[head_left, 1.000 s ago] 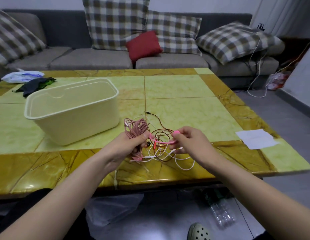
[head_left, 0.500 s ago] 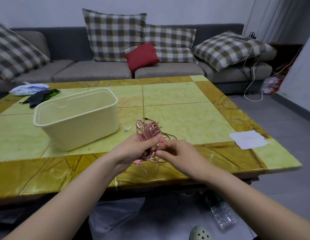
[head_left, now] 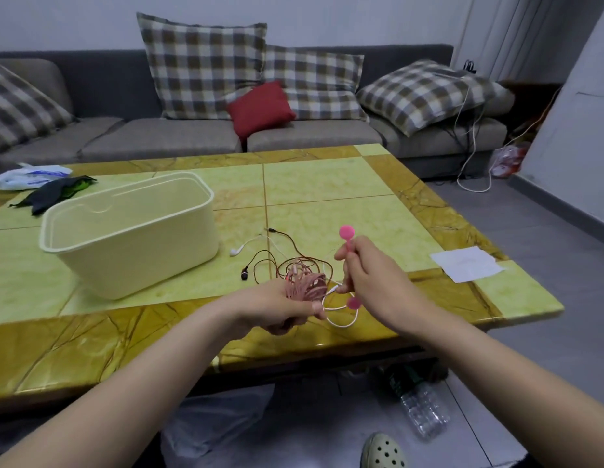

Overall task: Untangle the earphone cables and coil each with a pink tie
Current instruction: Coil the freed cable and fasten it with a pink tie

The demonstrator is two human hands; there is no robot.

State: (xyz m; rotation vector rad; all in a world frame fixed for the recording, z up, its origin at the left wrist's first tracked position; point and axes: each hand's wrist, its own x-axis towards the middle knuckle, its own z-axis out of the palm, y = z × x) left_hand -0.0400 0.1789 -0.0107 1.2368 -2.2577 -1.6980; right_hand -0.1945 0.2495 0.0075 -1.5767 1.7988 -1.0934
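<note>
Over the near edge of the bench [head_left: 327, 184], a green-and-amber stone-topped coffee table, the left hand [head_left: 280, 309] curls its fingers and thumb round a wound-up pink earphone cable [head_left: 307, 286] and holds the bundle just off the surface. Just beside it the right hand [head_left: 371, 282] pinches a pink tie [head_left: 346, 233] by its thin middle. The strip stands nearly upright, with one round end poking out above the fingers and the other hanging below the hand next to the coil. A white earphone cable [head_left: 341, 324] loops loosely under both hands and runs toward the middle of the bench, where a white earbud [head_left: 234, 252] lies. A brown earphone cable [head_left: 263, 256] sprawls in open curls right against the coil on its far side; whether it is threaded through the pink bundle cannot be told. Both loose cables lie between the hands and a cream plastic bin [head_left: 131, 238], which stands left of centre with the earbud close to its right wall. A white sheet of paper [head_left: 466, 263] lies by the right edge, and a white plastic bag [head_left: 30, 175] and a dark cloth [head_left: 53, 194] sit at the far left corner. Beyond the bench is a grey sofa [head_left: 310, 133] with checked cushions and a red cushion [head_left: 261, 108]. On the floor by the near edge lie a clear plastic bottle [head_left: 422, 407] and a pale perforated clog [head_left: 383, 450].
</note>
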